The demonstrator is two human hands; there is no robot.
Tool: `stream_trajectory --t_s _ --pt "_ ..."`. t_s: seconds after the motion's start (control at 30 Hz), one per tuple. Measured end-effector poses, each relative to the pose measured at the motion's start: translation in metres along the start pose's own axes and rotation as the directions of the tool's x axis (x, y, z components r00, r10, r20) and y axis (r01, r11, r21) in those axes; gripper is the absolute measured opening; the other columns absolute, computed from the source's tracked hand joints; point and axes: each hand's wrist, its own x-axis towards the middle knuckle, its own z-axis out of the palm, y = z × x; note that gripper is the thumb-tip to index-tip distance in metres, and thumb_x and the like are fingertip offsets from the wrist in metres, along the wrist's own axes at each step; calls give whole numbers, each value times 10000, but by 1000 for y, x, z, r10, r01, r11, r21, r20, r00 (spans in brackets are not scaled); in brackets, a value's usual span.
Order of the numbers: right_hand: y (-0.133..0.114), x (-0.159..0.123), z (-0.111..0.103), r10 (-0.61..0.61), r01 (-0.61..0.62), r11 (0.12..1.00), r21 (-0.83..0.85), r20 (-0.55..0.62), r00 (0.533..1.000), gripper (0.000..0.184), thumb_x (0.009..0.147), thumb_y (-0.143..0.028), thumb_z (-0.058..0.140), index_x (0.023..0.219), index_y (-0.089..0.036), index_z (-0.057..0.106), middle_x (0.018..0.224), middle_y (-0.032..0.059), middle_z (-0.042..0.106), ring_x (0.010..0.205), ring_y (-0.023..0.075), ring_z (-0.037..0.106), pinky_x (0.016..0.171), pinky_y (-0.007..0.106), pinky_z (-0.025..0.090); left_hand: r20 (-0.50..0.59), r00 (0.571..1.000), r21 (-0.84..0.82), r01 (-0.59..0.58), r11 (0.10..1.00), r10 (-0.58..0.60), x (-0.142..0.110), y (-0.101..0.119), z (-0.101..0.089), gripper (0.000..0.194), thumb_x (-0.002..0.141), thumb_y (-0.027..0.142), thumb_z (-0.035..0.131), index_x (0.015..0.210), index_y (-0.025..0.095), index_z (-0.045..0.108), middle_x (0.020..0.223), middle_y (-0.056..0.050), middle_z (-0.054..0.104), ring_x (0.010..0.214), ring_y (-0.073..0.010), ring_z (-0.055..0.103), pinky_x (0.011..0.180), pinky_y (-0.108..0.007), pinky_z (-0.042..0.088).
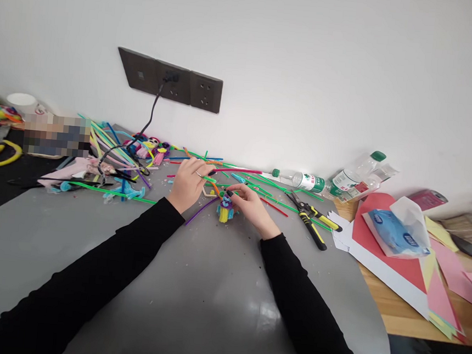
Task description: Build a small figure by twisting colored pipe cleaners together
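My left hand (187, 184) is closed, fingertips pinched beside a pink-red pipe cleaner (240, 171) that sticks out to the right. Short green and orange pieces show just below those fingertips; which of them it grips is partly hidden. My right hand (253, 207) has thumb and fingers closed on the top of a small fuzzy pipe-cleaner figure (224, 214) in purple, blue and yellow. The figure stands low at the grey table (210, 285). A purple pipe cleaner (197, 213) lies to its left.
Yellow-black pliers (312, 228) lie right of my hands, with plastic bottles (308, 181) along the wall. A tissue pack (398, 232) rests on coloured paper. Loose pipe cleaners (106, 190), small dolls (150, 148) and a black cable (151, 117) are on the left.
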Motion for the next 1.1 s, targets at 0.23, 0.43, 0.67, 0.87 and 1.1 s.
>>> stream_trajectory --t_s 0.23,0.43,0.67,0.87,1.1 --pt "-3 -5 3 -343 322 894 -311 -16 939 216 819 -281 705 1029 -227 710 1000 34 725 818 157 616 673 270 468 63 997 -2 -54 999 54 1 -1 -3 399 1038 216 291 1013 246 688 898 -103 691 874 -279 590 801 -430 426" --pt "-14 -8 4 -405 407 913 12 -84 911 270 866 -416 737 1088 -266 700 947 18 702 847 167 648 780 311 518 384 915 -34 -121 992 125 5 2 1 362 1002 156 356 1067 207 709 973 -126 706 949 -294 576 864 -447 446" --pt "-13 1 -3 -317 360 931 62 -351 881 428 827 -648 709 839 -220 693 709 21 648 667 169 591 684 336 512 506 861 30 -83 996 56 1 4 7 327 1018 213 420 1250 181 648 1153 -134 701 1094 -310 586 934 -439 434" --pt "-7 8 -18 -264 428 895 126 -625 735 517 846 -716 646 803 -201 671 663 5 611 609 131 537 628 296 468 434 897 170 18 985 -91 0 -9 8 358 1043 243 356 1153 174 689 1147 -171 705 1097 -348 591 946 -497 420" --pt "0 17 -29 -183 457 843 283 -648 739 458 784 -656 725 877 -223 606 727 6 652 671 149 604 650 301 500 335 937 133 55 990 -97 6 -14 4 378 1017 207 341 1103 192 709 1029 -162 708 1001 -335 591 887 -479 444"
